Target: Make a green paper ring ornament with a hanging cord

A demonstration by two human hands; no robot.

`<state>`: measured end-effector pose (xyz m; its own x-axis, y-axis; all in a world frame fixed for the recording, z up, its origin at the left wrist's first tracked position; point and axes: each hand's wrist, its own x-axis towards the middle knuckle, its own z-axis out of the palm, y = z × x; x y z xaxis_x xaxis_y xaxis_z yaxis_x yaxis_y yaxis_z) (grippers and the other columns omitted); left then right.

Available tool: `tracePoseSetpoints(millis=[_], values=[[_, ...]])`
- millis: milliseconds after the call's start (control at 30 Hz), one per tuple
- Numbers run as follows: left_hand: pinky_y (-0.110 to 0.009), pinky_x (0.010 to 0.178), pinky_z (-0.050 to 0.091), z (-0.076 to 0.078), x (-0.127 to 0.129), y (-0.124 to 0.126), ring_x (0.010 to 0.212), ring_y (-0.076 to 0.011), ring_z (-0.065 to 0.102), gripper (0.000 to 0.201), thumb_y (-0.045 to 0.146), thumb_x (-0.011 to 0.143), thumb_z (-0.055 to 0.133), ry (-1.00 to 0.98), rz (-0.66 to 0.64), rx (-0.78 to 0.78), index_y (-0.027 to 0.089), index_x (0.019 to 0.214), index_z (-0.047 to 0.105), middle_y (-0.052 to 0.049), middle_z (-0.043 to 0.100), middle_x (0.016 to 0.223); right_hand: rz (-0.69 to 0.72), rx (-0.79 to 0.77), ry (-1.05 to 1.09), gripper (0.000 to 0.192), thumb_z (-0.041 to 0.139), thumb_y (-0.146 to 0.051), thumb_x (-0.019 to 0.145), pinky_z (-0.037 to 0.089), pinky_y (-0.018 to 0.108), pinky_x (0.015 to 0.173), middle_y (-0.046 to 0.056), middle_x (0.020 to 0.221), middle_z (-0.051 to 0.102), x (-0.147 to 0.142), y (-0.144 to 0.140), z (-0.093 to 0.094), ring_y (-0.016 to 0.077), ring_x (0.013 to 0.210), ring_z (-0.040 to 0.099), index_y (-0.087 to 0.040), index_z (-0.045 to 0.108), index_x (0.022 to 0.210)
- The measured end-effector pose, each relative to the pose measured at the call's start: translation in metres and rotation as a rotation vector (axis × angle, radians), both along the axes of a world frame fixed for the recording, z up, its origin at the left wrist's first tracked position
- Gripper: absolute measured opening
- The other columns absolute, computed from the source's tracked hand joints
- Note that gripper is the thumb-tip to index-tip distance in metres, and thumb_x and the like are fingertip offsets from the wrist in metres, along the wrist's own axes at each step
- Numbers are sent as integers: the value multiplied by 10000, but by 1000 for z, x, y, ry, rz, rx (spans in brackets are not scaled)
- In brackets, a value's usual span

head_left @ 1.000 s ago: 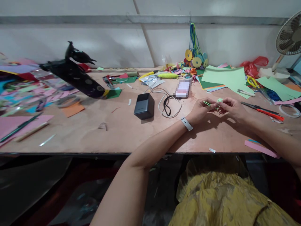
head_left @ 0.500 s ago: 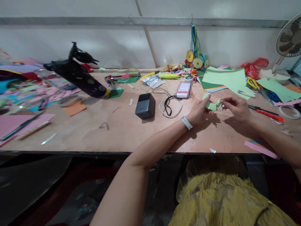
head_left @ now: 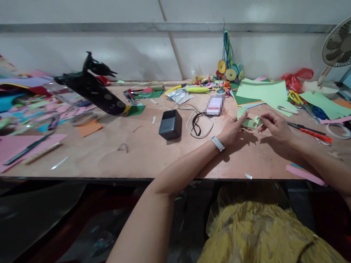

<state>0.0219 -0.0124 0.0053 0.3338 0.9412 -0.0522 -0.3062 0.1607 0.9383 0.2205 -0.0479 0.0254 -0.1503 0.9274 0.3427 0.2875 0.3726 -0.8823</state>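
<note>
- Far left of the surface (head_left: 142, 153): pink paper sheets (head_left: 16, 144) with a dark pen (head_left: 27, 148) across them, then an orange paper scrap (head_left: 89, 128).
- Behind those, a long black object (head_left: 93, 89) lies slantwise, one end on a small dark green paper (head_left: 135, 109).
- Toward the middle, a dark grey box (head_left: 170, 125) stands beside looped white and black cords (head_left: 196, 122).
- The left hand (head_left: 233, 128), a white wristband (head_left: 218, 143) at its wrist, has its fingers closed in a pinch on a small light green paper piece (head_left: 248, 122), held just above the surface, right of the cords.
- The right hand (head_left: 275, 126) meets it from the other side, fingers pinched on the same piece's right edge; both hands touch it.
- Behind the hands: large light green sheets (head_left: 263, 91) and a heap of coloured paper ornaments (head_left: 227, 73) by the wall.
- Right of the hands: a red-handled tool (head_left: 311, 131), yellow-handled scissors (head_left: 296, 96), a ring of clear tape (head_left: 340, 129), a fan (head_left: 336, 47) in the corner.
- At the near edge, a pink strip (head_left: 304, 174).
- Nothing lies between the two hands and the piece.
</note>
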Motion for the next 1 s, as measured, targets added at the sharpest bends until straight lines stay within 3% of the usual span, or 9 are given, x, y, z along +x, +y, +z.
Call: tracePoseSetpoints(millis=[233, 400, 567, 800, 1000], values=[[-204, 493, 342, 3, -2, -2, 668, -107, 702, 489, 602, 781, 872, -30, -34, -2, 167, 946, 721, -49, 777, 913, 32, 35, 36, 550, 733, -739, 859, 609, 315, 609, 43, 905, 759, 0, 1, -1, 149, 631, 708, -212, 769, 1011], [-218, 647, 477, 0, -6, -1, 897, -163, 748, 403, 481, 765, 912, -102, -138, 15, 159, 919, 724, -68, 780, 978, 57, 83, 21, 530, 747, -716, 863, 642, 351, 641, 76, 1064, 778, -1, -1, 0, 156, 670, 715, -232, 810, 1070], [-251, 773, 523, -3, -7, 2, 921, -166, 745, 313, 376, 741, 915, -182, -178, -10, 173, 874, 717, -52, 776, 944, 9, 155, -66, 477, 730, -647, 920, 625, 359, 692, 68, 935, 778, 1, -2, -1, 188, 740, 733, -194, 783, 1059], [-270, 810, 516, 1, -7, 0, 854, -140, 733, 245, 280, 794, 860, -199, -214, -24, 163, 944, 705, -41, 756, 905, 63, 558, -322, 201, 624, -376, 1055, 631, 404, 885, 64, 1037, 799, 7, 3, -6, 230, 967, 746, -272, 780, 1126], [-288, 839, 536, 4, -8, 1, 851, -155, 747, 151, 233, 819, 805, -237, -185, -46, 174, 911, 700, -38, 773, 884, 50, 750, -444, 219, 594, -267, 1071, 650, 363, 834, 47, 1049, 767, 9, 2, -10, 202, 954, 747, -298, 744, 1227]])
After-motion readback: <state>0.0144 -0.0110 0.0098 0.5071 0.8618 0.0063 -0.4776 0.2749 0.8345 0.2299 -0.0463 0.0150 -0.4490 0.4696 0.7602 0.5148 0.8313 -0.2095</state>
